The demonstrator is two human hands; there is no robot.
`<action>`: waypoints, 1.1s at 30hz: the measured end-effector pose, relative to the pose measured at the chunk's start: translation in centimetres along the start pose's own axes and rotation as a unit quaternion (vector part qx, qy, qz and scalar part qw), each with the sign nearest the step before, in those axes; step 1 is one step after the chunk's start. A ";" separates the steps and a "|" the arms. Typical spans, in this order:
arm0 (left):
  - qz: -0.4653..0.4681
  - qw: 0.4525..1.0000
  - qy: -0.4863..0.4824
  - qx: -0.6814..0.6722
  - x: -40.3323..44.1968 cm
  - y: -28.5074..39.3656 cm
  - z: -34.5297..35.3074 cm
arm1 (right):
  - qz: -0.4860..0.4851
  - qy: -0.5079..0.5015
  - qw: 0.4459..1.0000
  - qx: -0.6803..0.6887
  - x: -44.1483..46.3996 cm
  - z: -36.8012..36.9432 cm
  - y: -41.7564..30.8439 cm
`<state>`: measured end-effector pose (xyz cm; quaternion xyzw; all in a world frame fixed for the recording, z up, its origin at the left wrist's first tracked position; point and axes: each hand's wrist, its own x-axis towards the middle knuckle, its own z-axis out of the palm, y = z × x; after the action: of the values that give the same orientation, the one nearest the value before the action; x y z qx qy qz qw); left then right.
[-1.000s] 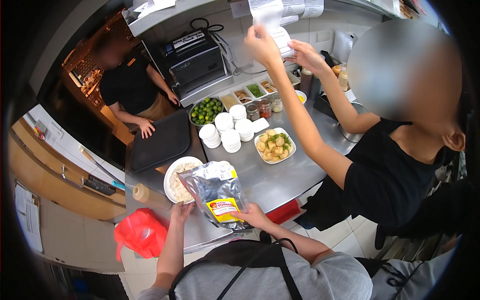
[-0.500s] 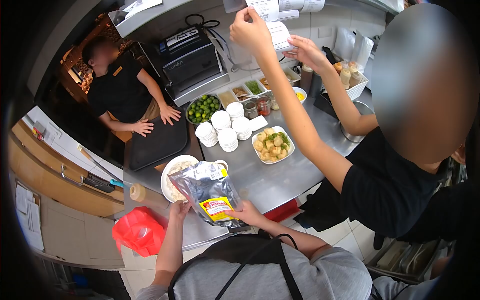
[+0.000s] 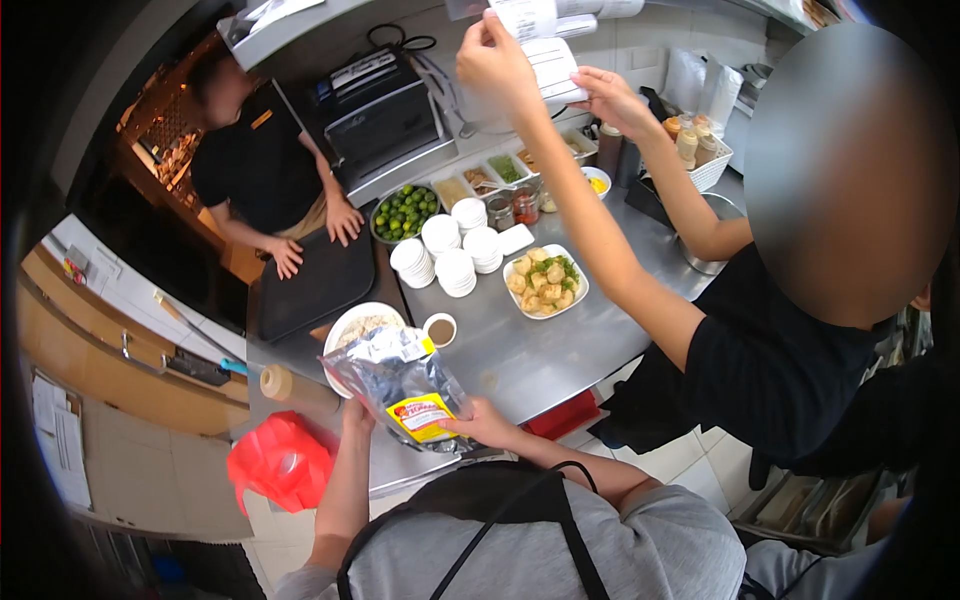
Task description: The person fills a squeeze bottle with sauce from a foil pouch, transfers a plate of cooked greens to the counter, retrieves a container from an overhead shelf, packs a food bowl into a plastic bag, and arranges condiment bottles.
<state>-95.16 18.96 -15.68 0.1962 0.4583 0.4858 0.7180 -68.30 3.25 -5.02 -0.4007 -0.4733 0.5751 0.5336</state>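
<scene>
My left hand (image 3: 358,414) grips the left edge of a shiny silver pouch (image 3: 385,367) with a yellow and red label, its fingers partly hidden behind it. At the lower right side, my right hand (image 3: 483,424) is closed on the same pouch, with the thumb across the label. The pouch leans over the front of a white bowl (image 3: 336,340) of pale, chunky food and hides part of it. Close by on the right is a small white cup (image 3: 440,330) with a brown filling.
Stacked white dishes (image 3: 440,235), a bowl of green limes (image 3: 405,214) and a square bowl of golden balls (image 3: 545,282) stand on the steel counter (image 3: 530,365). A co-worker's arms (image 3: 610,225) reach across, holding paper slips (image 3: 552,68). Another person's hands rest on a black tray (image 3: 318,285).
The pouch has shifted slightly left and tilted in my hands, uncovering the small cup of brown filling. The person across the counter has moved a little to the right.
</scene>
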 end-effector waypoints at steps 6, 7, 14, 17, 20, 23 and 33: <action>-0.016 0.999 0.038 0.035 -2.3 0.8 -0.8 | 0.102 0.076 0.987 -0.102 0.2 -0.3 0.7; -0.020 0.998 0.055 0.038 -3.5 0.9 -0.8 | 0.105 0.078 0.985 -0.111 0.1 -0.2 0.2; 0.024 0.980 0.136 0.144 -11.7 -2.3 -5.7 | 0.143 0.072 0.986 0.047 1.5 -0.4 0.8; 0.048 0.952 0.130 0.272 -13.7 -3.0 -6.4 | 0.180 0.037 0.982 0.045 2.0 0.7 2.8; 0.106 0.949 0.095 0.282 -14.2 -1.8 -5.7 | 0.205 -0.012 0.975 0.086 3.2 3.5 3.8; 0.243 0.939 -0.096 0.222 -17.4 1.9 -2.6 | 0.199 -0.093 0.972 0.086 4.3 5.5 4.4; 0.367 0.927 0.061 0.057 -28.9 5.5 5.2 | 0.225 -0.387 0.894 0.019 8.4 8.9 -1.4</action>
<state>-96.74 -3.03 4.47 0.3607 0.4242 0.6994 0.4481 -77.52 10.47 -1.18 -0.2318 -0.5288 0.7981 0.1722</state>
